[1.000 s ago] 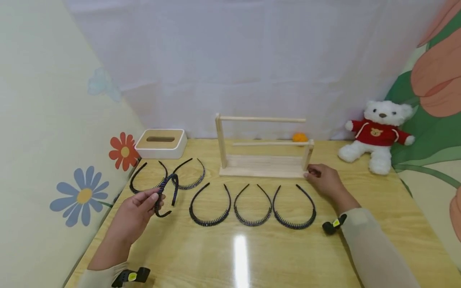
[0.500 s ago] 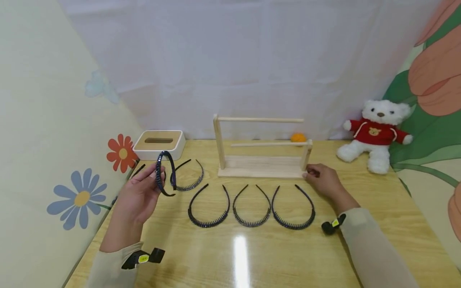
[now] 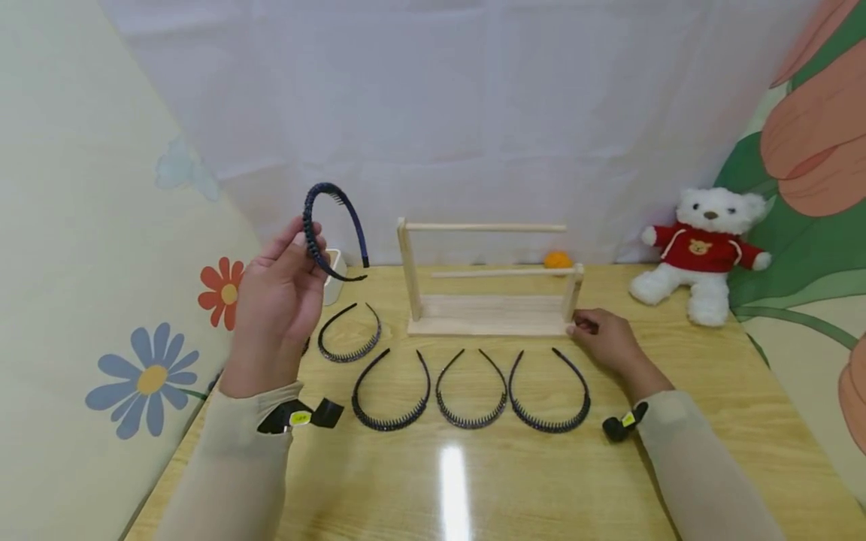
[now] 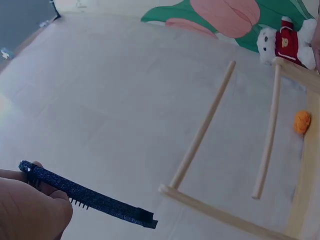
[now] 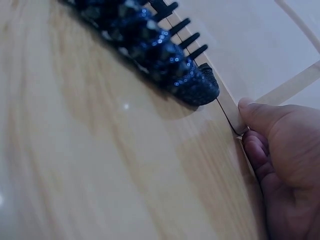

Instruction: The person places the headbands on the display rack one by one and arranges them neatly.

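Note:
Raised before the white cloth, my left hand [image 3: 280, 289] grips a dark, toothed headband [image 3: 310, 225] between thumb and fingers. In the left wrist view that headband [image 4: 100, 198] points its tip towards the rack's bars, apart from them. A wooden two-bar rack [image 3: 490, 326] stands at the table's back. My right hand [image 3: 607, 342] pinches its front right base corner, thumb on top, as the right wrist view also shows. Three headbands lie in a front row: left [image 3: 390, 425], middle [image 3: 472, 424] and right [image 3: 551, 428]. Another headband [image 3: 352, 356] lies behind them.
A white tissue box [image 3: 336, 279] sits at the back left, mostly hidden by my left hand. A bit of one more headband [image 3: 306, 346] shows beside my left wrist. Behind the rack is a small orange object [image 3: 558, 260]. A white teddy bear [image 3: 713, 248] sits at the back right.
My left hand has lifted the headband up and slightly right, from over the table to before the cloth, turning it more upright. My right hand has stayed at the rack's corner.

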Demonstrator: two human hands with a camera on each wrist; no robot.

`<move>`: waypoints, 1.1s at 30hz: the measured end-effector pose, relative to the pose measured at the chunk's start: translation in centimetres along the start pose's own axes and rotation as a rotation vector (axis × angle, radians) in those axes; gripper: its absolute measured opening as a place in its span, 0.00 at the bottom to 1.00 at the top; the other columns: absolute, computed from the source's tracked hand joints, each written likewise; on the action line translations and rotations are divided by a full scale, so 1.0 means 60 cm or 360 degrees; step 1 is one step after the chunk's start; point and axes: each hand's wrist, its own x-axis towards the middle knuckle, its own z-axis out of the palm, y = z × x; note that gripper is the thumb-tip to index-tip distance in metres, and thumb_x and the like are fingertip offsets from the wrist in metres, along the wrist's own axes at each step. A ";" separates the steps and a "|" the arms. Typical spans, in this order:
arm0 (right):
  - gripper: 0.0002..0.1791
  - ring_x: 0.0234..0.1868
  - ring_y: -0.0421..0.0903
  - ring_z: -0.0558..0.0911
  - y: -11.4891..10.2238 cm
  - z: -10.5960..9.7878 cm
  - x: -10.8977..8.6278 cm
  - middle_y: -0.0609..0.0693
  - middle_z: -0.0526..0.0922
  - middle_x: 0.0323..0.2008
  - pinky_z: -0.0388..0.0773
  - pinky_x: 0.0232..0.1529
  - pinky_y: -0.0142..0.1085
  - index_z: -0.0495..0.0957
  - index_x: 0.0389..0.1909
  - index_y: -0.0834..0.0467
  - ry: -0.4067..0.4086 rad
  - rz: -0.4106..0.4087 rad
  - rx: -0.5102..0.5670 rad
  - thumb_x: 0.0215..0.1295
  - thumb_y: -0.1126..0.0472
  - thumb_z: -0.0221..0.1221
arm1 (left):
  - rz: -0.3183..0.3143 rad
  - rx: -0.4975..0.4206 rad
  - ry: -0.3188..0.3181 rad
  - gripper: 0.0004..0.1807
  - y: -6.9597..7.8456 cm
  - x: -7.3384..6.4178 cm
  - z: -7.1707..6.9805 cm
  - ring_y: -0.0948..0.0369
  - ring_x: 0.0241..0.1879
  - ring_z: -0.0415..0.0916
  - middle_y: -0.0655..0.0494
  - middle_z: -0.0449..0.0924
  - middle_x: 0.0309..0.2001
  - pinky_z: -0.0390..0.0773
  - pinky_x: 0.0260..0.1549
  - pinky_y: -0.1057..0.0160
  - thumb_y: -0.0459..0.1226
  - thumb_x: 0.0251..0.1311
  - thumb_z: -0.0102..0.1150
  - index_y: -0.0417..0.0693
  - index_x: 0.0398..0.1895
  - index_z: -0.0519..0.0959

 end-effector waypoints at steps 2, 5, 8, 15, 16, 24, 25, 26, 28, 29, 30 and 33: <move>0.24 0.55 0.61 0.86 0.001 0.000 0.000 0.65 0.87 0.55 0.84 0.61 0.57 0.81 0.67 0.67 -0.0009 0.0003 -0.0004 0.79 0.57 0.66 | 0.0023 -0.0032 0.0019 0.13 -0.005 0.009 0.024 0.54 0.45 0.81 0.43 0.85 0.49 0.86 0.50 0.64 0.24 0.77 0.58 0.34 0.57 0.86; 0.24 0.56 0.61 0.86 0.001 0.000 0.000 0.66 0.87 0.55 0.84 0.62 0.57 0.81 0.67 0.67 -0.0021 0.0009 -0.0007 0.79 0.57 0.66 | 0.0028 -0.0059 0.0000 0.12 -0.017 0.024 0.054 0.54 0.44 0.82 0.44 0.86 0.48 0.86 0.48 0.64 0.24 0.77 0.57 0.36 0.55 0.87; 0.24 0.56 0.61 0.86 0.000 0.000 -0.001 0.66 0.86 0.56 0.84 0.62 0.58 0.81 0.67 0.67 -0.0026 0.0020 -0.0005 0.79 0.57 0.66 | 0.0019 -0.0056 -0.0035 0.12 -0.033 0.038 0.079 0.55 0.41 0.84 0.44 0.88 0.44 0.87 0.46 0.64 0.23 0.77 0.57 0.37 0.51 0.89; 0.24 0.56 0.62 0.86 -0.005 0.004 0.001 0.67 0.86 0.56 0.84 0.62 0.58 0.81 0.67 0.68 -0.0039 0.0009 0.0002 0.80 0.57 0.65 | 0.0054 0.0020 -0.0069 0.13 -0.071 0.073 0.103 0.57 0.38 0.85 0.46 0.90 0.40 0.88 0.42 0.66 0.21 0.76 0.56 0.39 0.44 0.90; 0.24 0.56 0.62 0.86 -0.006 0.005 0.002 0.67 0.86 0.56 0.84 0.62 0.58 0.81 0.67 0.68 -0.0041 0.0011 0.0002 0.80 0.57 0.65 | 0.0058 0.0028 -0.0084 0.13 -0.076 0.077 0.104 0.57 0.38 0.85 0.47 0.90 0.40 0.88 0.41 0.67 0.21 0.76 0.56 0.39 0.43 0.90; 0.25 0.57 0.61 0.86 -0.005 0.005 0.001 0.66 0.86 0.57 0.84 0.63 0.58 0.80 0.68 0.68 -0.0046 0.0041 0.0006 0.79 0.57 0.66 | 0.0042 0.0145 -0.0101 0.18 -0.114 0.102 0.094 0.61 0.37 0.86 0.51 0.90 0.38 0.87 0.41 0.70 0.21 0.78 0.53 0.45 0.39 0.91; 0.25 0.57 0.61 0.86 -0.004 0.005 0.001 0.66 0.86 0.57 0.84 0.63 0.58 0.80 0.68 0.68 -0.0048 0.0043 0.0005 0.79 0.57 0.66 | 0.0038 0.0145 -0.0092 0.19 -0.119 0.103 0.092 0.61 0.37 0.86 0.51 0.90 0.38 0.88 0.41 0.70 0.21 0.78 0.53 0.46 0.38 0.91; 0.25 0.57 0.61 0.86 -0.003 0.005 0.001 0.66 0.86 0.57 0.84 0.63 0.58 0.80 0.68 0.67 -0.0048 0.0044 0.0005 0.79 0.57 0.66 | 0.0034 0.0150 -0.0083 0.19 -0.123 0.103 0.089 0.61 0.37 0.86 0.51 0.90 0.38 0.88 0.41 0.70 0.21 0.78 0.53 0.46 0.38 0.91; 0.25 0.57 0.61 0.86 -0.003 0.004 0.001 0.66 0.86 0.57 0.84 0.63 0.58 0.80 0.68 0.67 -0.0045 0.0046 0.0004 0.79 0.57 0.66 | 0.0033 0.0192 -0.0072 0.20 -0.132 0.102 0.085 0.62 0.37 0.86 0.52 0.90 0.38 0.87 0.42 0.70 0.21 0.78 0.53 0.47 0.37 0.91; 0.25 0.57 0.61 0.86 -0.003 0.003 0.001 0.66 0.86 0.56 0.84 0.63 0.58 0.80 0.68 0.67 -0.0040 0.0046 0.0003 0.79 0.57 0.66 | 0.0028 0.0203 -0.0070 0.20 -0.137 0.101 0.083 0.62 0.38 0.86 0.52 0.90 0.38 0.87 0.43 0.70 0.21 0.78 0.53 0.48 0.37 0.91; 0.25 0.57 0.61 0.86 -0.004 0.002 0.001 0.66 0.86 0.56 0.84 0.63 0.58 0.80 0.68 0.67 -0.0035 0.0045 0.0002 0.79 0.57 0.66 | 0.0019 0.0209 -0.0072 0.20 -0.142 0.099 0.081 0.62 0.38 0.86 0.52 0.90 0.39 0.87 0.43 0.70 0.21 0.78 0.53 0.48 0.37 0.91; 0.25 0.56 0.61 0.86 -0.006 -0.002 0.001 0.66 0.86 0.56 0.84 0.63 0.58 0.80 0.68 0.68 -0.0022 0.0043 0.0002 0.79 0.57 0.66 | 0.0005 0.0238 -0.0066 0.21 -0.156 0.091 0.075 0.62 0.39 0.86 0.52 0.90 0.39 0.87 0.45 0.71 0.21 0.78 0.52 0.48 0.38 0.91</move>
